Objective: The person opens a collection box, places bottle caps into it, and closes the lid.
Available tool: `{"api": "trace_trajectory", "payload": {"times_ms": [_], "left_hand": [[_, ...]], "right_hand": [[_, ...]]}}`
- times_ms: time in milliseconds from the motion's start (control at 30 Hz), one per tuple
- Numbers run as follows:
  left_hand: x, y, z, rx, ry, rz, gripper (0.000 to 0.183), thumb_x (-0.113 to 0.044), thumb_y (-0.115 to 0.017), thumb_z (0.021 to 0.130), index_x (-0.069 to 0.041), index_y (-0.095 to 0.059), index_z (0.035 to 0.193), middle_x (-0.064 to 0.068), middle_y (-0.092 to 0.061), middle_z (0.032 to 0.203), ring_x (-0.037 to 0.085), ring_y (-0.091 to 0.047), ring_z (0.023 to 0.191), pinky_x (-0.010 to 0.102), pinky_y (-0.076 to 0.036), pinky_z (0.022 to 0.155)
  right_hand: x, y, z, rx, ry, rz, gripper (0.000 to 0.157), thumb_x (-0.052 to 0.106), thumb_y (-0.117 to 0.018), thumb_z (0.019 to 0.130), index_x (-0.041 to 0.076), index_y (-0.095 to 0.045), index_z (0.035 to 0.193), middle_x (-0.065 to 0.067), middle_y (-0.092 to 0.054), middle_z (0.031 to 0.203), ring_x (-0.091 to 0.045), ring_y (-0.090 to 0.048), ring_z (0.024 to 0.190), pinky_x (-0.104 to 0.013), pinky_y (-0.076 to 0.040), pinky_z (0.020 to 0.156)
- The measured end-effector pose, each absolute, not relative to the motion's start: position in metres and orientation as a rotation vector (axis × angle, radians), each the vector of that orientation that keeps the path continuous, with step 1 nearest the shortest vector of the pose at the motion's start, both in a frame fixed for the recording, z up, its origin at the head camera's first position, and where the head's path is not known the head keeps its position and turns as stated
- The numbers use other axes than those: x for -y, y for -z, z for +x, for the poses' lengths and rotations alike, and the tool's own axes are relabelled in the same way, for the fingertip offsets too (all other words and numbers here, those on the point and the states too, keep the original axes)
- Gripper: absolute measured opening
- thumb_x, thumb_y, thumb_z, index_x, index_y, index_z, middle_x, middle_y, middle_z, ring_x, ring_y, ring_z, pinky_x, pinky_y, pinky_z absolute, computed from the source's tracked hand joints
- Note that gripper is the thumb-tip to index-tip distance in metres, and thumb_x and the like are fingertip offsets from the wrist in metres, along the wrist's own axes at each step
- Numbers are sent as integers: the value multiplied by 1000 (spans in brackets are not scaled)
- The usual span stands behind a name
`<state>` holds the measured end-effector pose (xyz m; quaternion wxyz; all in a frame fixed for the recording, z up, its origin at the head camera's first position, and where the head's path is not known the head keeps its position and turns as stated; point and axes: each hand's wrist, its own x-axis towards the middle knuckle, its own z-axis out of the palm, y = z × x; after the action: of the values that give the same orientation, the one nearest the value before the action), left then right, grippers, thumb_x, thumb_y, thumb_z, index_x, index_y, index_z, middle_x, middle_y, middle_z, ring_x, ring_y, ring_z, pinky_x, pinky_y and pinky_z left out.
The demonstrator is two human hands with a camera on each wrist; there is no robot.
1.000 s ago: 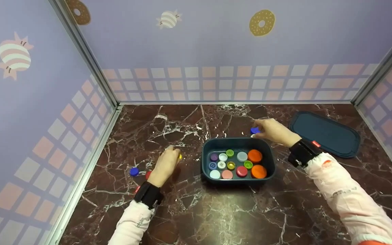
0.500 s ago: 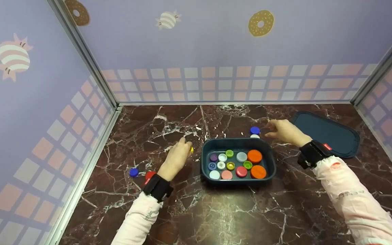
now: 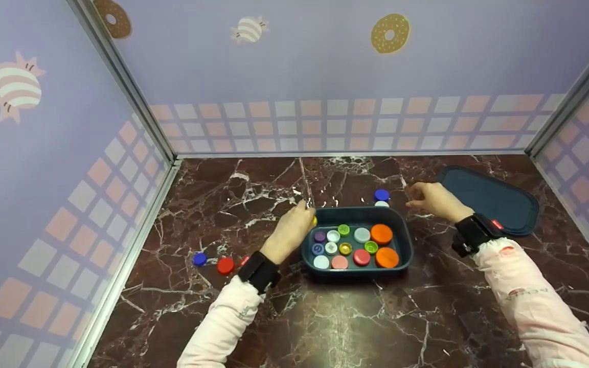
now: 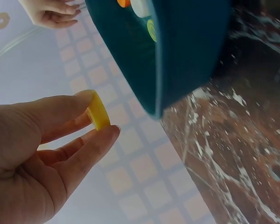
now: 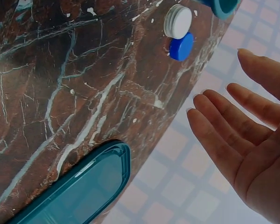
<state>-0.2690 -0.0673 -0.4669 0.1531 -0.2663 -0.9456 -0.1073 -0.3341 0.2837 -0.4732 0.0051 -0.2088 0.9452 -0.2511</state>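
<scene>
My left hand [image 3: 290, 232] pinches a yellow bottle cap [image 4: 98, 112] between thumb and fingertips, at the left rim of a dark teal box [image 3: 357, 272]. Inside the box several bottle caps lie spread over its floor, among them an orange cap [image 3: 387, 257], a pink-red cap [image 3: 361, 257] and a purple cap [image 3: 320, 236]. My right hand [image 3: 435, 201] hovers right of the box's far corner, fingers relaxed and holding nothing. Nearest to it, behind the box, a blue cap [image 5: 181, 46] and a white cap [image 5: 178, 22] sit side by side on the table.
A red cap [image 3: 225, 265] and another blue cap [image 3: 200, 259] lie on the marbled table [image 3: 274, 327], left of the box. The dark teal lid [image 3: 491, 202] rests flat at the back right. Patterned panels [image 3: 274, 76] enclose the back and sides.
My left hand has carried the yellow cap rightward to the box's rim, uncovering the red cap. My right hand has drawn back to the right, leaving the blue and white caps.
</scene>
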Motion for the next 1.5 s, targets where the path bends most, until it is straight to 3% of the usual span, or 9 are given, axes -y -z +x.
{"api": "trace_trajectory", "payload": {"times_ms": [267,633,1500], "left_hand": [[39,470,-274,2773,266,-842,7,-8,-59,81,-3,-59,76,11,-49,81,25,-57,63,35,-47,55],[7,475,-278,2752,106,-881,5,-9,-62,79,-5,-63,75,10,-54,82,21,-60,64,31,-49,53],[-35,498,-298,3006,76,-1006,6,-2,-61,78,-7,-65,78,10,-62,85,24,-61,74,34,-49,59]], "right_hand": [[-281,480,-339,-2960,795,-633,31,12,-68,81,-8,-58,103,-19,-62,87,-31,-59,76,-43,-46,68],[-274,485,-348,-2978,769,-608,32,13,-68,80,-9,-57,100,-21,-61,84,-32,-59,73,-43,-46,65],[-255,489,-358,-2958,744,-569,33,13,-70,78,-8,-58,100,-18,-62,84,-30,-59,72,-43,-46,66]]}}
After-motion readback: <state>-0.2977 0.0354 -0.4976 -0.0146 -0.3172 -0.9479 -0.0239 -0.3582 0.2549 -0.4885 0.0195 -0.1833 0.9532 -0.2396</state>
